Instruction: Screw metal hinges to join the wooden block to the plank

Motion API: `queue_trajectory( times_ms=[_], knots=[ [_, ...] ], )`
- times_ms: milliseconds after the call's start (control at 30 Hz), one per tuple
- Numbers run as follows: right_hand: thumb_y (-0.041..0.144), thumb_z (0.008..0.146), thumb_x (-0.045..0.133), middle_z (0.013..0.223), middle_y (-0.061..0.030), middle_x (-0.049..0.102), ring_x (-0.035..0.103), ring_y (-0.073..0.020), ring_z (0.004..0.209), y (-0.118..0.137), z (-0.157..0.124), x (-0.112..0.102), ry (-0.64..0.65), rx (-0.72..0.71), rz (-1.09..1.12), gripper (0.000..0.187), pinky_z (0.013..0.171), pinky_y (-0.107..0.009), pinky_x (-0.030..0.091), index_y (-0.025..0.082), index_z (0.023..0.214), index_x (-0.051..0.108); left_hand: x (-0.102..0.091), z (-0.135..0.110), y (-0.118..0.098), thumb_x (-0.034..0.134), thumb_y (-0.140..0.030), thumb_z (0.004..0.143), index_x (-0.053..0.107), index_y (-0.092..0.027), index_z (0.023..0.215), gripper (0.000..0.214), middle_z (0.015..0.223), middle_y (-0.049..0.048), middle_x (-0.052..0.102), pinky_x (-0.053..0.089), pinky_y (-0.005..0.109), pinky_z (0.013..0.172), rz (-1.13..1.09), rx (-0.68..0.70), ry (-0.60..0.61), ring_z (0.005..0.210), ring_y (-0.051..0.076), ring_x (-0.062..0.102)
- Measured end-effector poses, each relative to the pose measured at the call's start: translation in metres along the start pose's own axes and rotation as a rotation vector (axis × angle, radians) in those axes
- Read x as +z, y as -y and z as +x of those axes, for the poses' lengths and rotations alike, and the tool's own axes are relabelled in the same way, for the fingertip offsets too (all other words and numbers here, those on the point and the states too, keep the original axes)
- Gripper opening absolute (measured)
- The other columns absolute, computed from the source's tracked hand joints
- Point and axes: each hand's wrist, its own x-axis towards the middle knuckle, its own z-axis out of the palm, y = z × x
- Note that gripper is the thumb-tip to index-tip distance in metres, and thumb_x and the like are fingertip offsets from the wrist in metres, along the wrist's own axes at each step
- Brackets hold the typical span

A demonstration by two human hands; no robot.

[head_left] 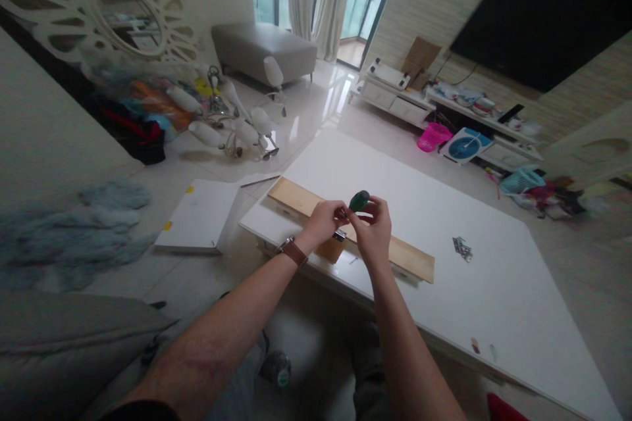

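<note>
Both forearms run up from the bottom edge and meet near the middle of the frame. The left arm comes in from the lower left, a brown-strapped watch (293, 251) on its wrist, and the left hand (323, 218) is curled with its fingertips pinched together at the point where the two hands meet; what they pinch is too small to tell. The right arm rises from the bottom centre, and the right hand (374, 229) is closed around a screwdriver (359, 200), whose rounded dark green handle sticks out above the knuckles. The shaft is hidden between the hands.

Just below the hands lies a plank (306, 199) of pale wood, long and narrow, running diagonally from centre left down toward centre right on the white bench (434, 210). A small wooden block (330, 250) sits against the plank's near edge under the left hand, with a bit of grey metal (339, 235) on top of it, touching or nearly touching the left fingers.

Right of the plank, well apart, a little heap of metal hardware (463, 248) lies on the bench. On the floor left of the bench rests a flat white panel (197, 216), and beyond it, in the upper left, a chandelier (232, 122) with white shades.
</note>
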Motion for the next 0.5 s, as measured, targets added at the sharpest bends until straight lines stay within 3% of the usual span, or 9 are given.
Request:
queue_trajectory(
  times_ms=[300, 500],
  knots=[
    [0.037, 0.083, 0.079, 0.101, -0.0034, 0.075, 0.071, -0.0222, 0.095, 0.0018, -0.0016, -0.0015, -0.001, -0.01, -0.003, 0.039, 0.078, -0.037, 0.056, 0.025, 0.115, 0.06, -0.0026, 0.0042, 0.0094, 0.071, 0.001, 0.08, 0.075, -0.015, 0.09, 0.019, 0.084, 0.0047, 0.08, 0.057, 0.025, 0.075, -0.108, -0.009, 0.084, 0.082, 0.017, 0.076],
    [0.044, 0.079, 0.084, 0.106, -0.005, 0.074, 0.071, -0.0229, 0.097, 0.0033, -0.0013, -0.0006, 0.014, -0.005, -0.016, 0.045, 0.077, -0.036, 0.056, 0.025, 0.113, 0.061, -0.0003, 0.0006, 0.0038, 0.073, 0.0, 0.08, 0.073, -0.015, 0.083, 0.016, 0.077, 0.0029, 0.077, 0.055, 0.024, 0.07, -0.083, -0.032, -0.024, 0.076, 0.016, 0.074]
  ],
)
